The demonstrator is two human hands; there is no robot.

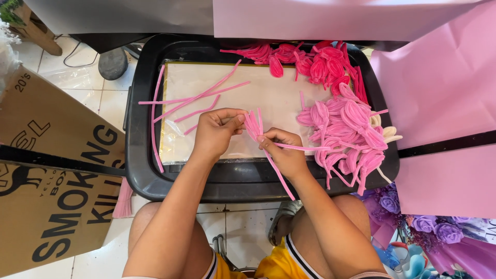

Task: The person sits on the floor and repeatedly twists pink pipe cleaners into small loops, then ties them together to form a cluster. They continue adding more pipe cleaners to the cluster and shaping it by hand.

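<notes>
White tiled floor [243, 227] underfoot. Brown printed cardboard boxes [49, 170] stand left; pale pink paper sheets [439, 103] lie right, purple fabric flowers [429, 225] below them. A black rectangular plastic tray [139, 170] rests across the knees, lined with a cream sheet [268, 95]. Looped pink pipe-cleaner petals [346, 129] are heaped at its right side; straight pink pipe cleaners [199, 98] lie left. Left hand [214, 132] and right hand [284, 150] each keep a narrow pinching grip on a small bent pink pipe-cleaner bundle [254, 125] above tray centre.

Fuzzy, matt pink chenille stems [253, 126] are seen. The black tray [139, 155] is made of smooth, slightly glossy plastic. Matt brown cardboard [46, 170] and glossy floor tiles [111, 101] are shown.
</notes>
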